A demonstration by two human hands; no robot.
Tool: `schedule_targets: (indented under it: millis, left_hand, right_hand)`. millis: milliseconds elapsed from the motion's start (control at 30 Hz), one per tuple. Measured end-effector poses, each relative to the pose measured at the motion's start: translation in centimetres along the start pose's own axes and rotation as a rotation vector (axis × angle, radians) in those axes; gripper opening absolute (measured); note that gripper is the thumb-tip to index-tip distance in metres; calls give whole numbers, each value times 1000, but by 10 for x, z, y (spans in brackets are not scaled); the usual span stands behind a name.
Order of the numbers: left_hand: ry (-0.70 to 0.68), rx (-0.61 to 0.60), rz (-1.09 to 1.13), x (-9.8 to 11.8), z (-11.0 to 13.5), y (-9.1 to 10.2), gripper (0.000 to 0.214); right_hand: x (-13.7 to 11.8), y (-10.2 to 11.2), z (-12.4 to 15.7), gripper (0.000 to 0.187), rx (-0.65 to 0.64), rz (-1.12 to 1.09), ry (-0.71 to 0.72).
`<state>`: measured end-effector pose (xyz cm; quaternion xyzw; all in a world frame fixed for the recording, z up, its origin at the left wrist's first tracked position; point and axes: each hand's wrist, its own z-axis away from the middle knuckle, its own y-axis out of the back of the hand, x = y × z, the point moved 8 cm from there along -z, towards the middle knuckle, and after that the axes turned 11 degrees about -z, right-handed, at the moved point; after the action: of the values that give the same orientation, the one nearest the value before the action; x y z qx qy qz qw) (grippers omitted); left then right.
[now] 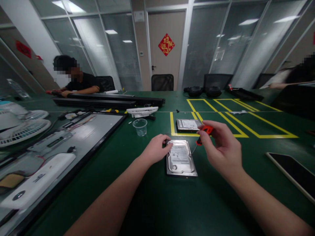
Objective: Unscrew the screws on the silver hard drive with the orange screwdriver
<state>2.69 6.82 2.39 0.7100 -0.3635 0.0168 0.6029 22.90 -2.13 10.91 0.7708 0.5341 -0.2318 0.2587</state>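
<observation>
Left hand point(156, 151): fingers curled over the hard drive's point(180, 159) far-left corner, pinning it.
Hard drive: lay flat, label up, between both hands.
Screwdriver point(207, 129): tip at the drive's right edge; I judged it wanted steady downward pressure and the drive held still.
Right hand point(221, 149): pinched round the screwdriver's red handle, just right of the drive.

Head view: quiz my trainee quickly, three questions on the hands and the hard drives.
1. True or false: the left hand grips a corner of the near hard drive.
2. The right hand holds: A pliers, B a red-handled screwdriver, C a brush?
3. Fill in: the far hard drive lies inside tape lines coloured ____.
Key: 1 true; 2 B; 3 yellow.
</observation>
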Motion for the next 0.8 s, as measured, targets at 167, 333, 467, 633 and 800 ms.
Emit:
schedule_targets:
  millis: [167, 333, 467, 633, 800]
  left_hand:
    - [9, -5, 2, -2, 0, -1, 28]
    - [12, -11, 2, -1, 0, -1, 28]
    - [16, -9, 4, 0, 1, 0, 28]
    - [11, -5, 5, 1, 1, 0, 28]
    - [-4, 4, -3, 1, 0, 0, 26]
  right_hand:
    - [1, -3, 2, 33, -28, -131, -64]
    - [4, -3, 3, 31, -27, -134, -67]
    - [0, 0, 0, 32, -13, 6, 17]
    - [-4, -1, 0, 35, -27, 48, 36]
    - [2, -4, 3, 34, -18, -108, -61]
